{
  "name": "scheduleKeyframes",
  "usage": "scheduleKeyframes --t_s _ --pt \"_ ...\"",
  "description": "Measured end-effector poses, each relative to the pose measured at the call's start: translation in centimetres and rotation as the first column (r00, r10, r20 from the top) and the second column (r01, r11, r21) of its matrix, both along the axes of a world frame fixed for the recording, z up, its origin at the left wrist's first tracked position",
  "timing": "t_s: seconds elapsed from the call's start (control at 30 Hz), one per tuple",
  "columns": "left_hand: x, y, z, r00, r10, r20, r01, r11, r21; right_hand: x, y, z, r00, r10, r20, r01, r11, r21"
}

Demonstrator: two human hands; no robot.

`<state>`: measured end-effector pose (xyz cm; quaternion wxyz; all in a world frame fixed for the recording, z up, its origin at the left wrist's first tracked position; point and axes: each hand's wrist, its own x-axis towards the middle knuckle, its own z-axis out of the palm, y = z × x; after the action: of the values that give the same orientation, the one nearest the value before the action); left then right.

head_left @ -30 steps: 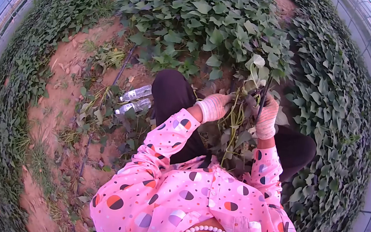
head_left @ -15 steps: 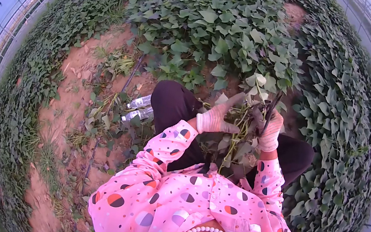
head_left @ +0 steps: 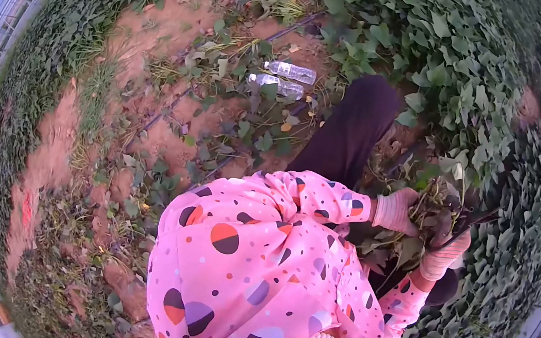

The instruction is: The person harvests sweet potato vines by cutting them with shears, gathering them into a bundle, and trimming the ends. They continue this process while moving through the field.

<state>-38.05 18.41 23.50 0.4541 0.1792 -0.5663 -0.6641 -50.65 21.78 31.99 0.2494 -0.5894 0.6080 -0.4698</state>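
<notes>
A bunch of leafy vines (head_left: 437,213) is between my two gloved hands, low over my lap. My left hand (head_left: 397,212), in a striped pale glove, presses against the bunch from the left, its fingers closed round the stems. On the right, my right hand (head_left: 444,257) is closed on a dark, thin tool (head_left: 482,220) that points up and to the right. Leaves and stems touch its fingers too. The tool's exact shape is hard to make out. Some of my fingertips are hidden by the leaves.
Two clear plastic bottles (head_left: 290,72) lie on the soil left of my raised dark knee (head_left: 368,114). A dark thin hose crosses the ground among cut vines. Dense green leaves (head_left: 440,33) grow ahead and to the right. A small red scrap (head_left: 27,208) lies far left.
The view has swung left, so hands and knee appear farther right. My left hand was spread beside the vines and has now closed on them. My right hand keeps the dark tool.
</notes>
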Motion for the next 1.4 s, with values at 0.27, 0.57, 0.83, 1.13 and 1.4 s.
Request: scheduleKeyframes --t_s 0.27,0.57,0.83,1.13,1.4 --pt "13.8 -7.4 13.0 0.561 0.793 -0.238 -0.782 0.413 -0.467 -4.1 0.0 3.3 0.961 -0.054 0.271 0.125 0.959 -0.254" --pt "30.7 -1.4 20.9 0.253 0.904 -0.345 -0.898 0.088 -0.430 -7.7 1.1 3.0 0.956 -0.244 -0.166 0.160 0.901 -0.403" --pt "30.4 -3.7 8.4 -0.385 0.240 0.891 -0.401 0.826 -0.396 -9.7 -1.2 2.7 0.918 -0.344 0.197 0.371 0.921 -0.120" --pt "22.3 -8.5 -25.5 -0.221 -0.124 0.967 -0.724 0.685 -0.078 -14.8 -5.8 1.6 0.930 -0.354 0.099 0.343 0.933 0.112" --pt "19.9 -21.7 -20.1 -0.499 -0.402 0.768 -0.084 0.904 0.418 -20.0 -13.8 -3.5 0.999 -0.033 -0.042 0.049 0.874 0.483"
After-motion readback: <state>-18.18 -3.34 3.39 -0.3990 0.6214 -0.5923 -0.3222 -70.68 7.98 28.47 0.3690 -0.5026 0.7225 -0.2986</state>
